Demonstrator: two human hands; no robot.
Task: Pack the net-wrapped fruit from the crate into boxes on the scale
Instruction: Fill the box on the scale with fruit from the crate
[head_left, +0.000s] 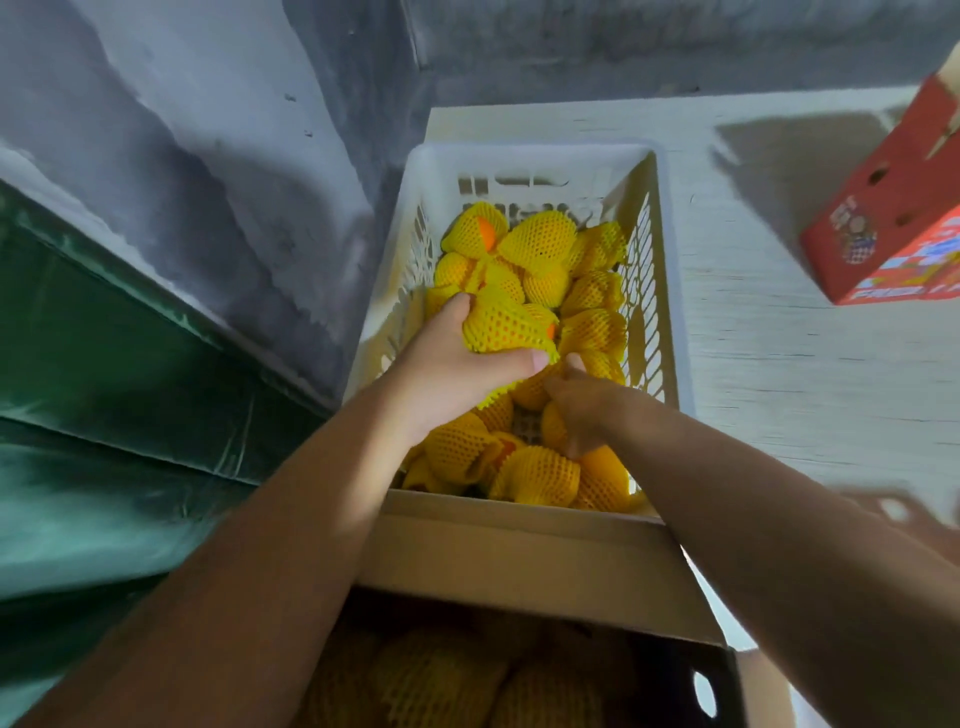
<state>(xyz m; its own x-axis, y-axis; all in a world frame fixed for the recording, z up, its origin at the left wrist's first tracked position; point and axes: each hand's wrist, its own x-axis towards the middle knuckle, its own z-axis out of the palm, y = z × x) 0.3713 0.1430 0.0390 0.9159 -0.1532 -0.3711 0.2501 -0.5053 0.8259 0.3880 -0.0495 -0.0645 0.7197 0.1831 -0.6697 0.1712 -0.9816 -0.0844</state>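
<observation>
While both arms are reaching into the white crate (524, 166) at frame centre, my left hand (457, 364) is gripping one net-wrapped fruit (501, 327), and my right hand (582, 410) is grasping another fruit (532, 392) below it. The open cardboard box (519, 561) is sitting at the lower centre.

Single head-worn wide-angle view, looking steeply forward and down from just above both forearms, close enough that the arms fill the lower frame and straight edges bow toward the borders. Centred on the white crate (524, 171) of net-wrapped fruit (540, 239), with an open cardboard box (524, 561) directly beneath the lens at the bottom edge; grey wall along top and left, pale worktop (779, 364) and a red carton (893, 223) at the right margin. No second view, so no shared field.
</observation>
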